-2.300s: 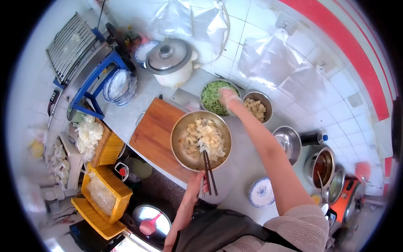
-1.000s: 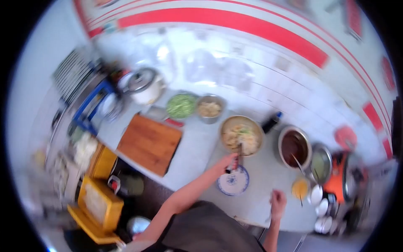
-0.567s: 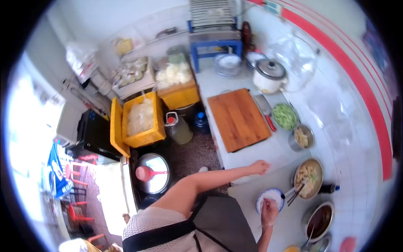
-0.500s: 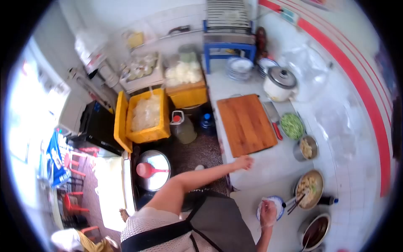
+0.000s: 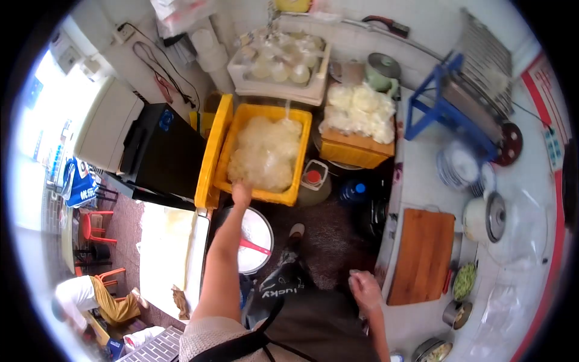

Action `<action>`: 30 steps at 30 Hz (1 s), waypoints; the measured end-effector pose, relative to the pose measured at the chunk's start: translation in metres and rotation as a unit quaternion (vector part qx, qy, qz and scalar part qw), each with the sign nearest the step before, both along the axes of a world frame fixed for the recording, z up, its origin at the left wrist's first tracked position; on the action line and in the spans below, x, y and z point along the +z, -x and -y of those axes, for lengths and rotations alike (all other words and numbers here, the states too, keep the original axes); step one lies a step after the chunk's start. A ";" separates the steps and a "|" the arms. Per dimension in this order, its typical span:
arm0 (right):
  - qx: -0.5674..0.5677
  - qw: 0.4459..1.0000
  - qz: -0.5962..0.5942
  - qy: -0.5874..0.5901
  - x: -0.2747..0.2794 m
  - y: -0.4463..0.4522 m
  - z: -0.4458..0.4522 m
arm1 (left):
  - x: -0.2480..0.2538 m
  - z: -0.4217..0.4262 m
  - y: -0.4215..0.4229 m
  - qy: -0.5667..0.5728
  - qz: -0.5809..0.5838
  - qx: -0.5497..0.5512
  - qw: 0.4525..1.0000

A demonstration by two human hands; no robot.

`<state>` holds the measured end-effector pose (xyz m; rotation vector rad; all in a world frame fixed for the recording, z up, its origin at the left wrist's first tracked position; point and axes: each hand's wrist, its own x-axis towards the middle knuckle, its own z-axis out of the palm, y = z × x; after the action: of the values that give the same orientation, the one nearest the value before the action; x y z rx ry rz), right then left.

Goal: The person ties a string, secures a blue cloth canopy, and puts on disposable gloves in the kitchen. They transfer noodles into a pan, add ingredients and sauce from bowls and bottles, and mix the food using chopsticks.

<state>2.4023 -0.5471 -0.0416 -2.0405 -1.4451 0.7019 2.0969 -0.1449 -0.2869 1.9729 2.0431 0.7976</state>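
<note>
My left hand point(image 5: 242, 194) reaches to the front left corner of a yellow bin point(image 5: 283, 197). Its fingers are at the rim, too small and blurred to show how they are bent. Inside the bin lies a mass of pale, whitish food point(image 5: 265, 154) with what looks like clear plastic over it. My right hand point(image 5: 366, 291) hangs in front of the apron, between my body and the counter. Its fingers are curled in, and I make out nothing in them. To the right of this hand, a wooden cutting board point(image 5: 422, 256) lies on the counter.
Below the bin stands a round white-topped container point(image 5: 256, 232) with a red-handled scoop. A jug with a red cap point(image 5: 313, 177) and a blue bottle point(image 5: 353, 192) stand on the floor. Plates point(image 5: 458, 166) and a rice cooker point(image 5: 485, 217) are on the counter. Someone sits at lower left point(image 5: 81, 301).
My view has turned left towards the yellow bin. My left hand has gone from beside the cutting board to the bin's rim. My right hand has left the plate and drawn back towards my body.
</note>
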 end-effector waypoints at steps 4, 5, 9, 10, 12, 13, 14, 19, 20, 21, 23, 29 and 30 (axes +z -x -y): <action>0.116 0.990 -0.017 0.073 -0.008 0.021 -0.137 | -0.026 -0.042 0.000 0.077 0.017 -0.010 0.997; 0.135 0.988 -0.033 0.068 -0.009 0.028 -0.170 | -0.036 -0.047 0.010 0.100 0.059 -0.004 0.993; 0.232 0.966 -0.072 -0.083 -0.047 0.070 -0.308 | 0.020 -0.036 0.019 0.029 0.332 0.106 0.937; 0.242 0.960 -0.126 -0.066 -0.057 0.090 -0.343 | 0.019 -0.036 0.027 0.029 0.330 0.112 0.937; 0.281 0.944 -0.170 -0.045 -0.100 0.130 -0.410 | 0.017 -0.035 0.041 0.041 0.335 0.130 0.932; 0.308 0.937 -0.161 -0.045 -0.142 0.150 -0.439 | 0.025 -0.035 0.037 0.022 0.368 0.132 0.920; 0.262 0.943 -0.204 0.032 -0.185 0.173 -0.459 | 0.030 -0.035 0.037 0.021 0.365 0.135 0.921; 0.398 0.907 0.073 0.114 -0.293 0.208 -0.515 | 0.040 -0.029 0.034 0.010 0.426 0.173 0.888; 0.453 0.866 0.179 0.112 -0.305 0.210 -0.517 | 0.039 -0.024 0.033 0.019 0.452 0.178 0.874; 0.482 0.838 0.231 0.112 -0.311 0.210 -0.519 | 0.043 -0.023 0.031 0.025 0.455 0.173 0.873; 0.513 0.809 0.258 0.123 -0.316 0.206 -0.523 | 0.041 -0.018 0.030 0.045 0.447 0.198 0.871; 0.462 0.877 0.126 0.030 -0.350 0.159 -0.526 | 0.050 -0.024 0.030 0.056 0.450 0.200 0.868; 0.421 0.895 0.117 0.091 -0.336 0.163 -0.530 | 0.048 -0.025 0.028 0.057 0.466 0.197 0.861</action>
<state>2.2389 -0.0173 -0.3777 -1.5922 -2.5319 0.9634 2.0685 -0.1196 -0.2394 0.7792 1.7679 1.3264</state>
